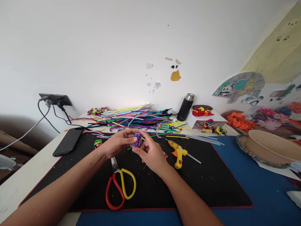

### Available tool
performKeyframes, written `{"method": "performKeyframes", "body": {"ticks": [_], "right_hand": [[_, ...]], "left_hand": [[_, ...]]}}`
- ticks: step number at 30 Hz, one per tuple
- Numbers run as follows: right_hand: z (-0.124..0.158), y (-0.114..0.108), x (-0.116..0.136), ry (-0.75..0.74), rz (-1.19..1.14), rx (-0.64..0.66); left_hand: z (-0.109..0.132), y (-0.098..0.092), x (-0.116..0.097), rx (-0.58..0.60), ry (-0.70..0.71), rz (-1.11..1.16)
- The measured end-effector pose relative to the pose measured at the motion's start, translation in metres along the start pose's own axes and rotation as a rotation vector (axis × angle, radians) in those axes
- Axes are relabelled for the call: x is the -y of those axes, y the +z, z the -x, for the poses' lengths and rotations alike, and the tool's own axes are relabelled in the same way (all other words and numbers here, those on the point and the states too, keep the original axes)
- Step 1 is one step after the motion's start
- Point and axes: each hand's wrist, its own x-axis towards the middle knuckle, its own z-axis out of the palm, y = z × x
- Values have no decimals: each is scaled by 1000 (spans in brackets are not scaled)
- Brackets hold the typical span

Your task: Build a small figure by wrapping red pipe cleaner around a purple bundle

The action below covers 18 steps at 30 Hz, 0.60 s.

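With the fingers (pixel 129 141) of the left hand (pixel 118 141), pinching a small purple piece (pixel 138 140), with the thumb in front. With the right hand (pixel 152 153), curling in close from the other side, maybe touching; too tight a spot to tell. Held up over the middle of the black mat (pixel 211 185), not set down. Already packed into a little block, by the look of it. Likely only part done, going by both hands being so close to it; too small to tell what is left.

Near the front edge of the mat, left of the middle, find big scissors (pixel 115 169), lying with the handles toward the front. Not in hand. To the right of the hands, see a yellow glue gun (pixel 179 153), lying with a clear stick (pixel 194 158) poking out. Not in hand either. Across the mat's left edge, notice a dark phone (pixel 68 142). Near the back edge of the mat, spot a small red and green figure (pixel 98 145), probably finished.

Along the back edge of the tabletop (pixel 240 147), see a big messy pile of fuzzy sticks (pixel 136 119), and right of that, a black bottle (pixel 184 108). Easier to move toward the mat's front right corner than toward that crowded back edge.
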Motion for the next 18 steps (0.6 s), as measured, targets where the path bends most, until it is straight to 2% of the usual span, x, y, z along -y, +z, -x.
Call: {"method": "performKeyframes", "body": {"ticks": [8,18], "right_hand": [[-3,-1,-3,16,-132,-149],[-2,2,-4,-6,-125,-145]], "left_hand": [[-2,0,-1,-40,24,47],[-1,5,2,-49,6,30]]}}
